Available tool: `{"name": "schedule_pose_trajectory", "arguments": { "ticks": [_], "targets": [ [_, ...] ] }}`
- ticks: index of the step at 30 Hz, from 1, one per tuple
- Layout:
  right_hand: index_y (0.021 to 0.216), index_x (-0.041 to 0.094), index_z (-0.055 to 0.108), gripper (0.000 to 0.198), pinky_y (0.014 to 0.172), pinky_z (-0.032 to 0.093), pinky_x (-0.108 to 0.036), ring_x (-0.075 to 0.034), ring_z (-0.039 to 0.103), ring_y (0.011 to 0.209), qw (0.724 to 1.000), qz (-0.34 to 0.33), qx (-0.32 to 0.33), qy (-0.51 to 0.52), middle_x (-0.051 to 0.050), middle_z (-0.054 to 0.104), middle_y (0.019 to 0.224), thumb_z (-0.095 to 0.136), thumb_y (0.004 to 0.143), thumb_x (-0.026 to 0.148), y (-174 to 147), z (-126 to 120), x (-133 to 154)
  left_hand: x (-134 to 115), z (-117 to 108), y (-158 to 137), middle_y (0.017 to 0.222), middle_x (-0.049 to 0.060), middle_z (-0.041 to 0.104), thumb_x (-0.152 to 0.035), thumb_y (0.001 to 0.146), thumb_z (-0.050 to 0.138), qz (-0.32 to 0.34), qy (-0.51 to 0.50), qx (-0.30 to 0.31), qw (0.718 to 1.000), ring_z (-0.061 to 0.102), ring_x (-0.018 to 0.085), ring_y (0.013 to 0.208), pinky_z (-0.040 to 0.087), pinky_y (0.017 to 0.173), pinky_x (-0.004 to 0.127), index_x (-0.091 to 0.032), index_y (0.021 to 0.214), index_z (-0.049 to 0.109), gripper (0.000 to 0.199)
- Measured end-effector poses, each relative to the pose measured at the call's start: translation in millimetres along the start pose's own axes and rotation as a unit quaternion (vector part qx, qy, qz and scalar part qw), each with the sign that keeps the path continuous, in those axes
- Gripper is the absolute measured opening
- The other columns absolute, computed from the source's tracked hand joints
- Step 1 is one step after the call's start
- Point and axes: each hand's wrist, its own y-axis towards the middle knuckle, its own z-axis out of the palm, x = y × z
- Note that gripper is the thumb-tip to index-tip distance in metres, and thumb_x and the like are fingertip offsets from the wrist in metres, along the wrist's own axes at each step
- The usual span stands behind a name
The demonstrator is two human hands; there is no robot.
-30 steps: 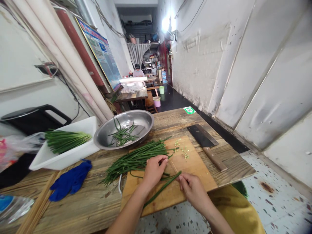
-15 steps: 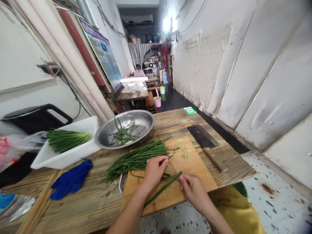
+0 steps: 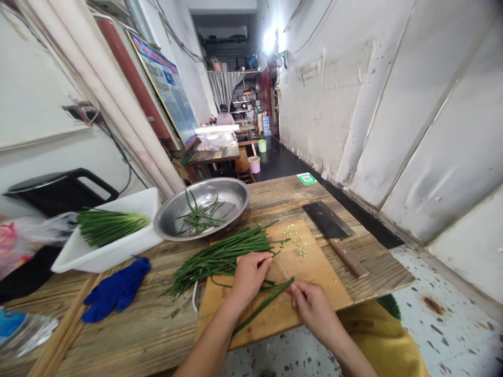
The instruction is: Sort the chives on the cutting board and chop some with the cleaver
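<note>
My left hand (image 3: 251,272) is closed in a pinch at the right edge of a pile of garlic chives (image 3: 223,256), with a green stem end showing at its fingertips. My right hand (image 3: 312,303) pinches a thin wooden skewer (image 3: 283,268), which slants up toward the left hand. By the right fingertips, several chive stalks (image 3: 263,306) hang from the skewer and trail down-left over the wooden cutting board (image 3: 318,267). Cut pale-green bits (image 3: 298,245) lie scattered at the board's far side. The fingers partly hide where the stalks and skewer meet.
A cleaver (image 3: 334,230) rests right of the board. Behind the pile stands a steel bowl (image 3: 239,201) with loose chives. To the left are a white bin (image 3: 118,256) of chives, a blue glove (image 3: 118,288), wooden sticks (image 3: 66,324) and a water bottle (image 3: 23,332). A person (image 3: 225,116) sits far back.
Both hands hold almost the same pose over the board. The whole view has shifted very slightly; nothing is visibly taken up or let go.
</note>
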Motion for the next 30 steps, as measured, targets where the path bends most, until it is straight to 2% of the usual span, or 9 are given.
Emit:
{"name": "schedule_pose_trajectory", "arguments": {
  "ticks": [9,14,17,20,23,26,30],
  "targets": [
    [0.058,0.019,0.045,0.032,0.053,0.034,-0.021,-0.012,0.050,0.053,1.000,-0.008,-0.007,-0.006,0.002,0.049,0.052,0.035,0.088,0.022,0.1,0.6,-0.8,-5.7,-3.6,-3.8,0.090,0.002,0.072,-0.026,0.082,0.053,0.059,0.067,-0.003,0.996,0.061,0.018,0.083,0.036,0.081,0.033,-0.025,0.089,0.071,0.019],
    [0.058,0.019,0.045,0.033,0.054,0.034,-0.022,-0.013,0.051,0.053,1.000,-0.012,-0.012,-0.008,0.002,0.050,0.052,0.034,0.089,0.024,0.1,0.4,-1.2,-10.1,-5.6,-9.4,0.086,0.002,0.072,-0.026,0.084,0.051,0.093,0.080,0.018,0.992,0.058,0.017,0.079,0.031,0.078,0.034,-0.027,0.092,0.070,0.020],
    [0.060,0.019,0.047,0.033,0.054,0.035,-0.022,-0.013,0.051,0.053,1.000,-0.012,-0.018,-0.004,0.002,0.050,0.053,0.033,0.089,0.026,-0.4,0.9,-2.4,-15.3,-3.0,-14.9,0.084,0.001,0.071,-0.026,0.086,0.050,0.107,0.077,0.039,0.991,0.057,0.016,0.076,0.030,0.076,0.033,-0.027,0.088,0.071,0.021],
    [0.061,0.019,0.047,0.034,0.052,0.035,-0.022,-0.013,0.050,0.051,1.000,-0.006,-0.027,0.003,0.002,0.049,0.052,0.032,0.090,0.027,-0.7,1.5,-3.4,-24.5,-1.6,-21.3,0.081,0.001,0.071,-0.027,0.089,0.045,0.144,0.075,0.083,0.983,0.055,0.014,0.076,0.028,0.076,0.032,-0.027,0.083,0.071,0.026],
    [0.059,0.019,0.046,0.034,0.052,0.035,-0.022,-0.013,0.049,0.051,0.999,-0.012,-0.030,0.005,0.002,0.049,0.052,0.033,0.090,0.028,-0.6,1.8,-3.3,-32.5,-5.7,-26.7,0.083,0.001,0.070,-0.026,0.090,0.043,0.174,0.075,0.120,0.975,0.055,0.015,0.081,0.029,0.078,0.031,-0.027,0.089,0.070,0.027],
    [0.061,0.019,0.047,0.034,0.051,0.036,-0.021,-0.013,0.050,0.051,0.999,-0.008,-0.030,0.013,0.002,0.049,0.052,0.034,0.090,0.029,-0.2,1.9,-2.6,-31.2,-14.7,-27.7,0.094,0.002,0.069,-0.026,0.091,0.040,0.173,0.077,0.143,0.972,0.055,0.017,0.089,0.031,0.081,0.032,-0.029,0.101,0.067,0.029],
    [0.064,0.018,0.052,0.035,0.052,0.036,-0.021,-0.013,0.051,0.051,0.999,-0.002,-0.031,0.018,0.002,0.050,0.051,0.034,0.091,0.030,-0.4,1.5,-2.0,-16.5,-28.0,-17.8,0.098,0.005,0.068,-0.025,0.090,0.039,0.119,0.099,0.106,0.982,0.057,0.017,0.090,0.036,0.081,0.031,-0.025,0.105,0.065,0.030]
  ]
}}
